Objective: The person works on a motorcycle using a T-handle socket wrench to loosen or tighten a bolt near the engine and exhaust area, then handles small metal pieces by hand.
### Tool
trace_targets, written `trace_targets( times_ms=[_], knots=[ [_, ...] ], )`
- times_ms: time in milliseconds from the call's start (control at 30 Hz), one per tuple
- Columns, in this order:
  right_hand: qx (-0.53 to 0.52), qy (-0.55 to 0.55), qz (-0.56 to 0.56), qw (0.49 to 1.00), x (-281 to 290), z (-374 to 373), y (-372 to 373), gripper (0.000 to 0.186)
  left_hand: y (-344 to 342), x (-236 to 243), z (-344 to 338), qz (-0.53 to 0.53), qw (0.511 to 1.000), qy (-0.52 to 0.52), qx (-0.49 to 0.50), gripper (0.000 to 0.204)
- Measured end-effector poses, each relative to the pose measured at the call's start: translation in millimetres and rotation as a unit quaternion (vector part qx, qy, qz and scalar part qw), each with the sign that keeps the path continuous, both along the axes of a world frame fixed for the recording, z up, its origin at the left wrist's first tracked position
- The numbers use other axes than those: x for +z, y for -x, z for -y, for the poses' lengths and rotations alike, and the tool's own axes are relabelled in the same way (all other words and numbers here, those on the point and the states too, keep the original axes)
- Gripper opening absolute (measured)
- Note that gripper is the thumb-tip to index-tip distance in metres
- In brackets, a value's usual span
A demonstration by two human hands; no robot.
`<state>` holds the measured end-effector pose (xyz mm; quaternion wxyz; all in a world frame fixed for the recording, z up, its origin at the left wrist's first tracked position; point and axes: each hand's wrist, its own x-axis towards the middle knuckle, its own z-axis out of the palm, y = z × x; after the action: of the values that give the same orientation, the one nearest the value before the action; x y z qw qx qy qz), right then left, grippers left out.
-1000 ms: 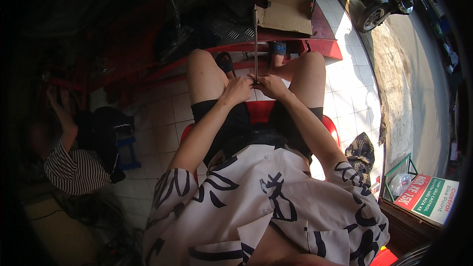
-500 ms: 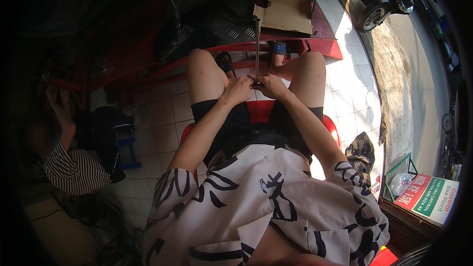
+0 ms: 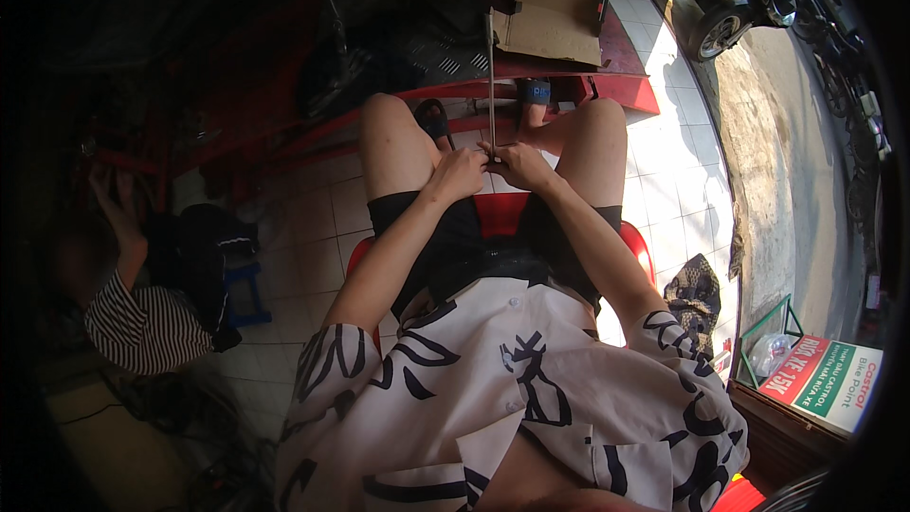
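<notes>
Between my knees, my left hand (image 3: pixel 462 171) and my right hand (image 3: pixel 518 165) meet with fingers closed around the lower end of a long thin metal rod (image 3: pixel 492 85). The rod points away from me toward an open cardboard box (image 3: pixel 549 24) on a red stand (image 3: pixel 627 83). My fingertips hide the rod's near end, so what exactly is there cannot be made out. I am seated on a red plastic seat (image 3: pixel 637 251), just in front of the stand.
A crouching co-worker (image 3: pixel 152 322) in a striped top works at the left beside a blue stool (image 3: pixel 246 296). A scooter (image 3: pixel 720 33) stands at upper right by the pavement. A signboard (image 3: pixel 815 379) and dark patterned cloth (image 3: pixel 694 303) lie to the right.
The rod's far tip dipped toward me half a second ago and now reaches farther away again. My hands stay in place. Shapes along the street's far edge differ.
</notes>
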<state>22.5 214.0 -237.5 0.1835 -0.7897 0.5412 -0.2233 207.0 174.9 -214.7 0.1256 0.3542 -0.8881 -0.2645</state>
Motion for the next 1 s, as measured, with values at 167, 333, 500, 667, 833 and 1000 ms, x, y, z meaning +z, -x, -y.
trace_targets(
  times_ms=[167, 333, 500, 667, 833, 1000],
  knots=[
    [-0.003, -0.025, -0.002, 1.000, 4, -2, -2, 0.047, -1, -1, -1, 0.012, 1.000, -0.002, 0.002, 0.013],
    [-0.009, -0.001, -0.002, 1.000, -4, 1, 4, 0.043, 3, 5, 1, 0.014, 1.000, 0.005, -0.003, 0.013],
    [-0.007, -0.002, 0.009, 1.000, 0, 2, 1, 0.037, 0, 3, 1, 0.019, 1.000, 0.005, -0.004, 0.013],
    [-0.017, -0.014, 0.014, 1.000, 0, 0, 0, 0.032, 1, 4, 1, 0.034, 0.999, -0.001, -0.005, 0.014],
    [-0.013, -0.026, 0.013, 1.000, -2, 2, -1, 0.029, -2, 2, 0, 0.049, 0.999, 0.020, 0.002, 0.018],
    [-0.007, 0.018, 0.042, 0.999, -1, 0, 1, 0.043, 2, 10, -7, 0.021, 0.999, 0.025, 0.037, 0.013]
  ],
)
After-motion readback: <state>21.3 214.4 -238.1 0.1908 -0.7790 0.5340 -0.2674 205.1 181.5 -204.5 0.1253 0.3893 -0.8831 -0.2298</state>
